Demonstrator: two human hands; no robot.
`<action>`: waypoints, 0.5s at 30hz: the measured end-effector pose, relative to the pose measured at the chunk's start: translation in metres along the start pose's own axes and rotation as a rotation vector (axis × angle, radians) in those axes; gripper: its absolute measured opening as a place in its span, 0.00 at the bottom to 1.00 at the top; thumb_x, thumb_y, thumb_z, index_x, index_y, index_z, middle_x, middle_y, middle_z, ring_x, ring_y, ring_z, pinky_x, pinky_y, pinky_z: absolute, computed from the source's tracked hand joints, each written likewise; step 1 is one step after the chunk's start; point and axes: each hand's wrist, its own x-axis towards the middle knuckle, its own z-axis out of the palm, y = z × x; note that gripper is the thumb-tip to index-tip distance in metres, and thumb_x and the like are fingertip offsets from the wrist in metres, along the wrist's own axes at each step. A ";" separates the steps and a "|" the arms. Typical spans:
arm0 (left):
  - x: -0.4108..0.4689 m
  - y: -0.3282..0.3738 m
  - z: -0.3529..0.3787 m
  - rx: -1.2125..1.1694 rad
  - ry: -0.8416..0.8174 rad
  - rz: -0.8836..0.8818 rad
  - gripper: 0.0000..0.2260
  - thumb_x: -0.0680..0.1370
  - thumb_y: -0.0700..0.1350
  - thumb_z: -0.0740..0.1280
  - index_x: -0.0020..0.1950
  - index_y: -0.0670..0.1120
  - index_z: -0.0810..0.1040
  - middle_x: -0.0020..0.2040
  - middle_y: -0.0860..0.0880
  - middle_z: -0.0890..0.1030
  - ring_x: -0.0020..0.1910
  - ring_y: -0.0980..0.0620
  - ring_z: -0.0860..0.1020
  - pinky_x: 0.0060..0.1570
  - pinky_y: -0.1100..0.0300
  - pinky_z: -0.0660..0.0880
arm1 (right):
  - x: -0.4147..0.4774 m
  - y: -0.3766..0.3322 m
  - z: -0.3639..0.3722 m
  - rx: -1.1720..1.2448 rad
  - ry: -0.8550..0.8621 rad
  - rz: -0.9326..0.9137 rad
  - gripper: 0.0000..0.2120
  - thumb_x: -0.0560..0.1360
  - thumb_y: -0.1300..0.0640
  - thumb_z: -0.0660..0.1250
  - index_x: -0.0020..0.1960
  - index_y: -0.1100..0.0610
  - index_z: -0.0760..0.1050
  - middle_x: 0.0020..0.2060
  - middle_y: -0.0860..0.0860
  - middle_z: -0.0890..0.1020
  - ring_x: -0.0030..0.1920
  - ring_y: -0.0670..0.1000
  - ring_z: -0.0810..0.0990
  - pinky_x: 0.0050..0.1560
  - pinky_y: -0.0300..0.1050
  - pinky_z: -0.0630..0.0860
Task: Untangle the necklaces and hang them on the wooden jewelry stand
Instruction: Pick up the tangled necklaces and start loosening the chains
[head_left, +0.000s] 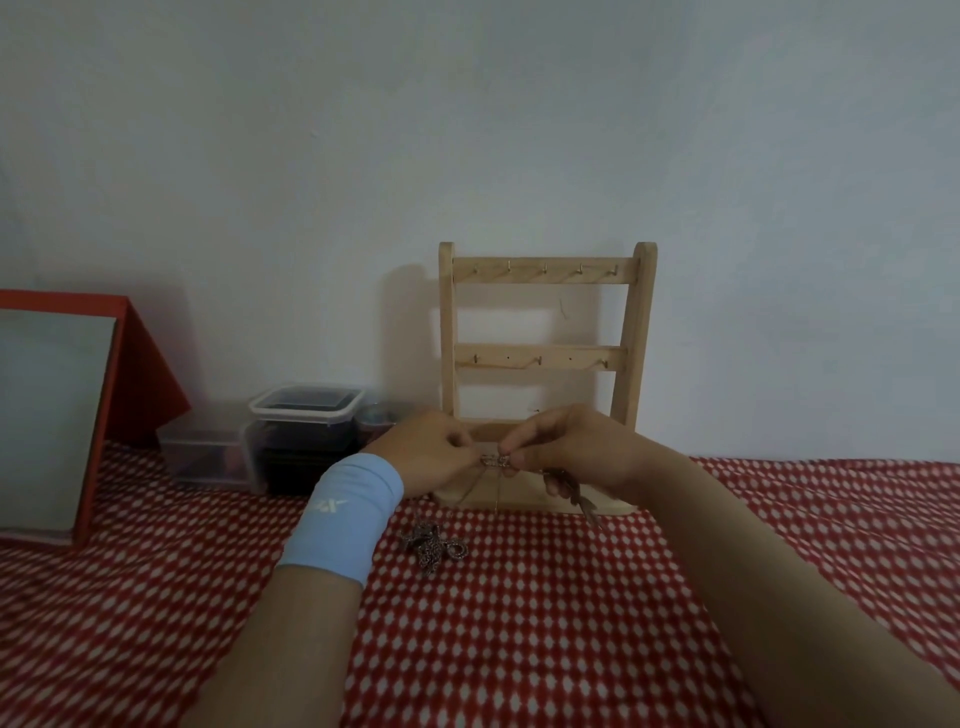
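Now both hands pinch one necklace (496, 460)

Between curled fingers the left hand (426, 452) and right hand (566, 447) hold it just before the wooden jewelry stand (545, 280). Strands hang down; a tangled heap (434, 545) lies on the red-checked cloth (519, 649) below.

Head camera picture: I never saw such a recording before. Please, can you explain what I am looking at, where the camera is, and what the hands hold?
There is no machine here: a person works with bare hands, and the single camera sits on the person's head, looking forward and down. The left hand, with a light blue wristband, and the right hand pinch a short piece of necklace chain between them, in the air. On the red and white checked cloth lies a tangled pile of chains. Behind the hands stands the wooden jewelry stand; its hooks look empty. To the left are clear plastic containers and a red box.
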 end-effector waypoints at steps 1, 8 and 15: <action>-0.001 0.001 -0.002 0.045 -0.010 0.005 0.10 0.80 0.48 0.65 0.39 0.51 0.80 0.36 0.56 0.79 0.39 0.55 0.77 0.43 0.60 0.72 | 0.000 0.001 0.000 -0.006 -0.012 -0.005 0.07 0.77 0.66 0.71 0.53 0.59 0.84 0.45 0.56 0.87 0.28 0.47 0.76 0.29 0.38 0.76; -0.002 0.002 -0.007 0.009 -0.099 0.008 0.04 0.79 0.46 0.67 0.51 0.51 0.81 0.48 0.56 0.81 0.49 0.57 0.79 0.52 0.64 0.75 | 0.003 0.003 -0.002 0.080 0.024 -0.056 0.12 0.74 0.72 0.72 0.54 0.60 0.83 0.40 0.52 0.86 0.29 0.46 0.78 0.30 0.38 0.76; -0.001 0.002 0.011 -0.423 -0.160 0.012 0.08 0.78 0.42 0.69 0.57 0.47 0.81 0.48 0.50 0.86 0.50 0.55 0.84 0.47 0.67 0.77 | 0.003 0.004 -0.001 0.074 0.047 -0.066 0.08 0.75 0.67 0.73 0.53 0.61 0.83 0.39 0.54 0.86 0.27 0.48 0.76 0.28 0.39 0.74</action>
